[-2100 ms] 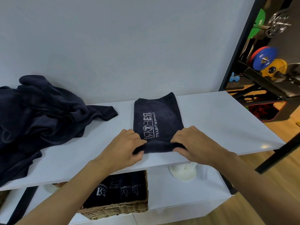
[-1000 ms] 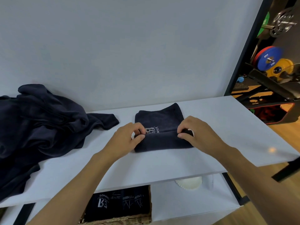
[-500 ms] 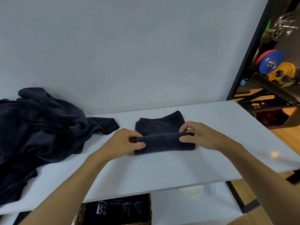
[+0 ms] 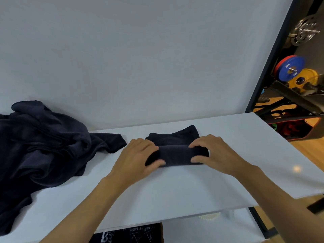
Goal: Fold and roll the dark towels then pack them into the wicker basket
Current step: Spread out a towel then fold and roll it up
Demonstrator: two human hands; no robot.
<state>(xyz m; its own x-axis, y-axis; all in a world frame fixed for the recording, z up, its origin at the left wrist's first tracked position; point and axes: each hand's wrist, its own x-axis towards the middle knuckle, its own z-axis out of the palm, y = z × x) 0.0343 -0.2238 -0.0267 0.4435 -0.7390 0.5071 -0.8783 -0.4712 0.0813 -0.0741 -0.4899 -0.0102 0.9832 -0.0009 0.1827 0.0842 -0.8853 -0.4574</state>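
A dark towel (image 4: 177, 155) lies partly rolled on the white table (image 4: 175, 193), its roll nearest me and a short flat strip still spread toward the wall. My left hand (image 4: 136, 156) grips the roll's left end, thumb under and fingers over. My right hand (image 4: 215, 155) clamps the right end the same way. A heap of loose dark towels (image 4: 40, 146) covers the table's left side. Rolled towels with white print (image 4: 133, 234) show below the table's front edge; the wicker basket itself is hidden.
A plain wall rises right behind the table. A white shelf (image 4: 219, 227) sits under the table with a white ribbed object (image 4: 209, 216) on it. At the right, a black frame (image 4: 270, 55) separates gym gear with coloured weight plates (image 4: 291, 67).
Both hands have rolled the towel away from me toward the wall, so the roll has thickened, the printed flat part has shrunk and the logo is covered. The view has tilted up.
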